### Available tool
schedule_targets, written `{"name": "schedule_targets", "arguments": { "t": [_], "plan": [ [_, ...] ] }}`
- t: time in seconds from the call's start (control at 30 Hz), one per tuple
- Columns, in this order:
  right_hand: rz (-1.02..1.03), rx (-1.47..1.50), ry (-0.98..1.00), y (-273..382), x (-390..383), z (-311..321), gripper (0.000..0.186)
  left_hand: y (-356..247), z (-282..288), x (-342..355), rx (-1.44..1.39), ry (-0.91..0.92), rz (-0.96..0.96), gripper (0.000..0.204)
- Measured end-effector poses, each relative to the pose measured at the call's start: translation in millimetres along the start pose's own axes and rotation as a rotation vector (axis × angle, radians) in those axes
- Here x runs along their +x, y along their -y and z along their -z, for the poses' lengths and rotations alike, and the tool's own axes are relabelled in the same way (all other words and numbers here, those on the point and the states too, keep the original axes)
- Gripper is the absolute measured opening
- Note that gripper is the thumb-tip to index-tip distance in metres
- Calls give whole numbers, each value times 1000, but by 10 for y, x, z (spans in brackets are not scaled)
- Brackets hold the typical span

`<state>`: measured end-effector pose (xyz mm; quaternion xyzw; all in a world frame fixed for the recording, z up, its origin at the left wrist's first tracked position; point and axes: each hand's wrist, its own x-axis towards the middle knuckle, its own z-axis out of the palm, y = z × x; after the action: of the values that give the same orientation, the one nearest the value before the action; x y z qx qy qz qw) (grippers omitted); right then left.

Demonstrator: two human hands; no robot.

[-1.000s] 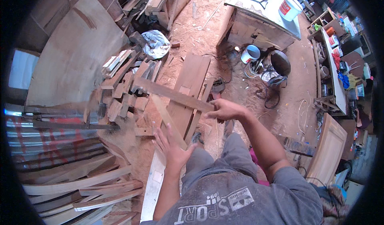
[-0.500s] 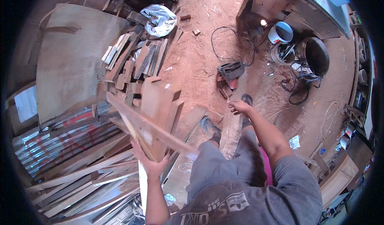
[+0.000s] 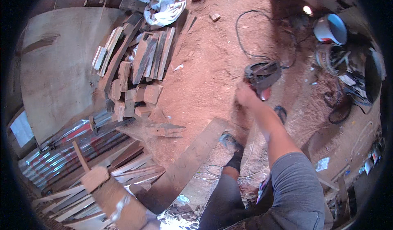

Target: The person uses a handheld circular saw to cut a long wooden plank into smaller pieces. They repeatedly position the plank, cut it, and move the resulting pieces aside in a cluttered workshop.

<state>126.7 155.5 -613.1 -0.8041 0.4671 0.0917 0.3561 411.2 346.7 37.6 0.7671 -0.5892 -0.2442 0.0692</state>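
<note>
The head view looks from the person's own head, through the left of two fisheye cameras, steeply down over a grey sleeve (image 3: 301,189) toward the right hand (image 3: 247,95) and the floor (image 3: 204,74). The sleeve is near, at the lower edge; the floor lies farther off. The wide field, bending toward its rim, reaches from corrugated metal (image 3: 53,158) at left to a bucket (image 3: 321,30) at right.

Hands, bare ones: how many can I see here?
1: the right hand, beside the black-and-red tool on the sawdust-strewn floor. The left hand isn't visible; it may be hidden near the blurred board at lower left.
</note>
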Motion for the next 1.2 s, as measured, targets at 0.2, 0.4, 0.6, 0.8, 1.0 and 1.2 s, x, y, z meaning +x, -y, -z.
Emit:
{"name": "schedule_targets", "arguments": {
  "t": [0.2, 0.4, 0.6, 0.8, 1.0, 1.2],
  "plan": [
    [-549, 340, 105, -437, 307, -380, 49, 57, 25, 75, 62, 37, -13, 153],
    [-302, 305, 26, -795, -1040, 455, 48, 91, 137, -337, 62, -21, -32, 150],
    [-698, 518, -263, -324, -3136, 1711, 66, 62, 116, -266, 117, -66, -134, 146],
    [-713, 722, -458, 713, -4564, 2278, 61, 108, 58, -174, 109, -122, -241, 141],
    [-698, 1043, -574, 1176, -5084, 2530, 52, -45, 62, -76, 42, -128, -224, 137],
    [-642, 1124, -480, 1705, -5215, 2767, 47, -111, 77, -78, -44, -111, -185, 138]
  ]
}}
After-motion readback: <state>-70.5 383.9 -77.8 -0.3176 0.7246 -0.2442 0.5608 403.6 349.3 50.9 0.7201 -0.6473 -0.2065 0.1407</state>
